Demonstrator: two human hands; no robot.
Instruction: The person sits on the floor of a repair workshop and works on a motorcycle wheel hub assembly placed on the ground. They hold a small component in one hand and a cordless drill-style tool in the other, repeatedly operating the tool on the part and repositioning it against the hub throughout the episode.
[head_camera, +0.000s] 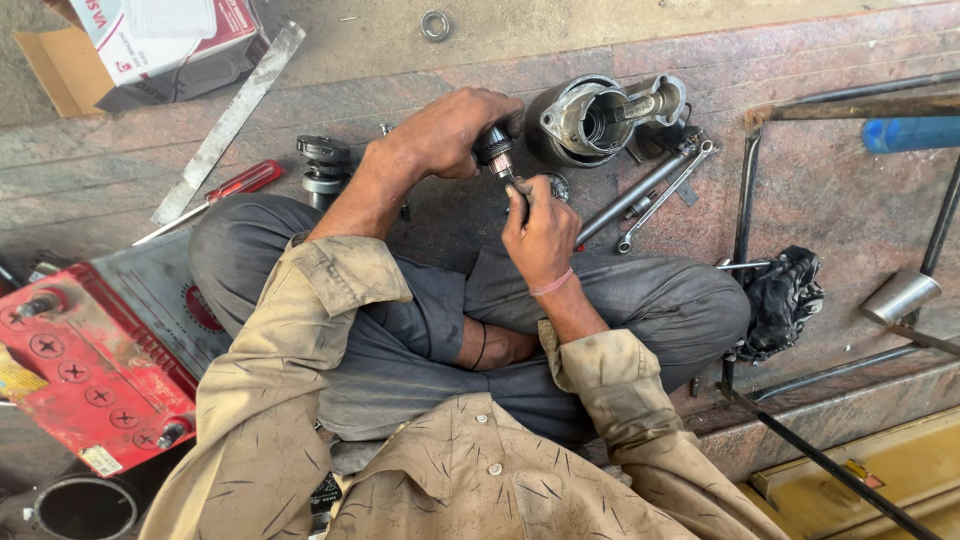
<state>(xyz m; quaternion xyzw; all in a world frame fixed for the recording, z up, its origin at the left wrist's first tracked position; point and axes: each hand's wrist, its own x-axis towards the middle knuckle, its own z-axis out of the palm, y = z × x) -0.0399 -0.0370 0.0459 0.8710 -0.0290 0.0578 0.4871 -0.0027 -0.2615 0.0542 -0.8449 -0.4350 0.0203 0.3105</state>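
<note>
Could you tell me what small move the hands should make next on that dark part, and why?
Probably keep the left hand steady while the right hand works the tool tip further in: the dark cylindrical part is gripped between both hands, off the floor.

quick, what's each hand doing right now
Left hand: closed around a small dark motor part.
Right hand: closed, fingers pinching the shaft end of the same part.

Reddish stone floor bearing a metal housing, two spanners, a steel ruler and a red-handled screwdriver. A washer lies beyond; a red battery rests at left.
</note>
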